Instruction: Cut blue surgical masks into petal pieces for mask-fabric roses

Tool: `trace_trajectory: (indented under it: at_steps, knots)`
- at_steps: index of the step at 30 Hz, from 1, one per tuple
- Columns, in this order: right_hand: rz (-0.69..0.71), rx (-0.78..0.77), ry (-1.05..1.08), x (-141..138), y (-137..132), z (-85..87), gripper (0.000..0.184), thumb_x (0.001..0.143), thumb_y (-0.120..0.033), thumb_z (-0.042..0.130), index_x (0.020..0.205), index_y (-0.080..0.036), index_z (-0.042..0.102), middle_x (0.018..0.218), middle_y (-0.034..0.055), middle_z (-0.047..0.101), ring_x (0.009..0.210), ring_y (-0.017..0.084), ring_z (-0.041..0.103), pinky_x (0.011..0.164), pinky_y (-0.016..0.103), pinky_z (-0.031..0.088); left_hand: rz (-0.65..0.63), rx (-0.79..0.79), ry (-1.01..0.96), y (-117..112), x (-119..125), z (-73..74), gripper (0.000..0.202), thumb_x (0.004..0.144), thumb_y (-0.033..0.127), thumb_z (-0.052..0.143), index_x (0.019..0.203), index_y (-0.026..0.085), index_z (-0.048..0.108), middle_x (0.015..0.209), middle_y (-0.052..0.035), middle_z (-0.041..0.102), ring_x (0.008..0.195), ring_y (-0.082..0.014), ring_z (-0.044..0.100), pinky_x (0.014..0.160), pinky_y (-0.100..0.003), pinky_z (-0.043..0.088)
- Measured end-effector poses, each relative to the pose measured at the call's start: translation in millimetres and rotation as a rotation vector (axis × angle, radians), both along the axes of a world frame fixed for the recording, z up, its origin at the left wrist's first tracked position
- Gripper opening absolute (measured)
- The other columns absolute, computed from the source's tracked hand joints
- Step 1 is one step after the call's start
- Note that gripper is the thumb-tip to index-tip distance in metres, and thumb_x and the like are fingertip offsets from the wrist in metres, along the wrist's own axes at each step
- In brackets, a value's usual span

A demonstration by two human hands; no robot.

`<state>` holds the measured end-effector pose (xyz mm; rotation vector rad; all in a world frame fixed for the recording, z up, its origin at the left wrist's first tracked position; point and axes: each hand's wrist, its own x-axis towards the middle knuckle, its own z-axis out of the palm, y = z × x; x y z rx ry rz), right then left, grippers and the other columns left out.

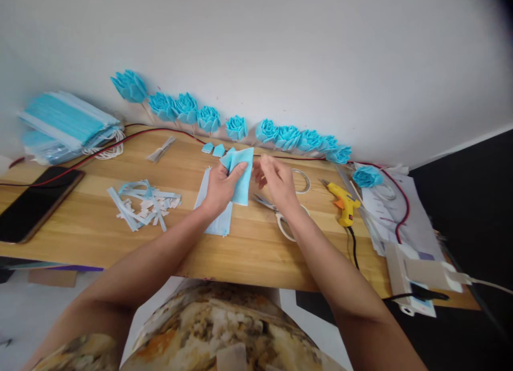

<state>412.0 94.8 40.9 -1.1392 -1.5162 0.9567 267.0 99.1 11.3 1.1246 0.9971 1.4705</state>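
My left hand point(223, 186) is closed on a light blue piece of mask fabric point(242, 181), thumb on top, raised over the table. My right hand point(278, 181) is just right of the fabric, fingers loosely curled and apart, with nothing visible in them. Below my right hand lie scissors point(285, 227) with white handles, partly hidden by my wrist. A pale blue face mask point(219, 224) lies flat under my left hand. Small cut blue petals point(218, 150) sit just beyond the fabric. A ring-shaped roll of tape point(306, 181) is right of my right hand.
Blue fabric flowers point(208, 118) stand along the wall. Stacked masks point(68, 120), a phone point(38, 202) and scraps point(146, 205) are left. A yellow glue gun point(343, 202), loose flower point(367, 176) and power strip point(401, 269) are right. A red-black cable point(172, 129) runs along the back.
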Motion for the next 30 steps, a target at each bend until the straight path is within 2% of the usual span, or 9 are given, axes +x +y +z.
trace_trajectory:
  at_steps: [3,5,8,11,15,21,23,26,30]
  knots:
    - [0.138,-0.106,-0.185,-2,-11,-8.6,0.063,0.092,-0.075,0.058,0.059,-0.021,0.052,0.057,-0.0018,0.054,0.056,0.012,0.049,0.056,0.027,0.039,0.07,-0.015,0.017,3,-1,-3.7,0.037,0.079,0.051,0.078,0.077,0.02,0.06,0.07,0.0035,0.056,0.064,-0.011,0.049,0.059,-0.023,0.043]
    - [0.18,-0.129,-0.251,-4,-19,-16.1,0.061,0.093,-0.07,0.06,0.057,-0.021,0.049,0.055,-0.0024,0.053,0.055,0.012,0.048,0.057,0.027,0.037,0.098,-0.038,0.004,7,-3,-5.8,0.038,0.079,0.052,0.078,0.076,0.02,0.057,0.068,0.0039,0.054,0.062,-0.0108,0.048,0.057,-0.023,0.042]
    - [0.23,-0.153,-0.258,-6,-28,-27.6,0.053,0.097,-0.061,0.055,0.064,-0.02,0.059,0.061,-0.0003,0.063,0.057,0.012,0.054,0.059,0.026,0.041,0.193,-0.077,-0.061,17,-12,-6.2,0.038,0.08,0.054,0.077,0.081,0.021,0.057,0.069,0.0035,0.055,0.061,-0.0109,0.05,0.059,-0.024,0.044]
    - [0.24,-0.183,-0.233,-1,-31,-33.3,0.053,0.095,-0.064,0.058,0.068,-0.02,0.065,0.062,0.0007,0.065,0.057,0.013,0.056,0.059,0.026,0.042,0.291,-0.059,-0.127,24,-19,-3.2,0.038,0.079,0.053,0.078,0.09,0.021,0.061,0.078,0.0015,0.062,0.068,-0.0123,0.055,0.065,-0.024,0.047]
    - [0.068,-0.173,-0.049,7,-27,-27.1,0.061,0.094,-0.075,0.053,0.073,-0.019,0.067,0.064,0.0015,0.064,0.056,0.013,0.056,0.057,0.027,0.044,0.158,-0.063,-0.048,12,-10,-0.2,0.04,0.077,0.055,0.079,0.083,0.021,0.059,0.072,0.0026,0.055,0.066,-0.0124,0.05,0.062,-0.025,0.044]
    - [0.078,-0.099,-0.126,7,-27,-18.9,0.057,0.091,-0.067,0.063,0.06,-0.022,0.05,0.056,-0.0035,0.048,0.055,0.011,0.044,0.056,0.027,0.036,-0.002,-0.053,0.146,-11,4,1.6,0.05,0.08,0.055,0.075,0.064,0.022,0.041,0.061,0.0043,0.037,0.057,-0.0102,0.033,0.052,-0.025,0.032]
    - [0.042,-0.122,-0.118,9,-25,-20.5,0.054,0.09,-0.065,0.064,0.06,-0.021,0.053,0.056,-0.0029,0.051,0.055,0.011,0.044,0.055,0.027,0.035,-0.015,-0.055,0.145,-11,4,2.9,0.048,0.08,0.054,0.075,0.066,0.022,0.043,0.061,0.0041,0.037,0.056,-0.0101,0.033,0.05,-0.025,0.031]
    - [-0.001,-0.158,0.029,14,-21,-22.2,0.05,0.091,-0.069,0.061,0.075,-0.021,0.064,0.063,-0.0015,0.059,0.054,0.012,0.05,0.053,0.027,0.039,-0.011,-0.065,0.112,-9,3,3.5,0.043,0.079,0.053,0.076,0.07,0.021,0.048,0.063,0.0036,0.041,0.056,-0.0101,0.033,0.051,-0.025,0.033]
    - [0.032,-0.136,0.039,17,-20,-20.4,0.053,0.088,-0.072,0.064,0.071,-0.022,0.058,0.062,-0.0027,0.056,0.054,0.011,0.049,0.052,0.026,0.039,-0.09,-0.079,0.132,-12,7,0.5,0.043,0.078,0.054,0.075,0.068,0.02,0.052,0.064,0.0014,0.047,0.06,-0.0115,0.039,0.052,-0.024,0.037]
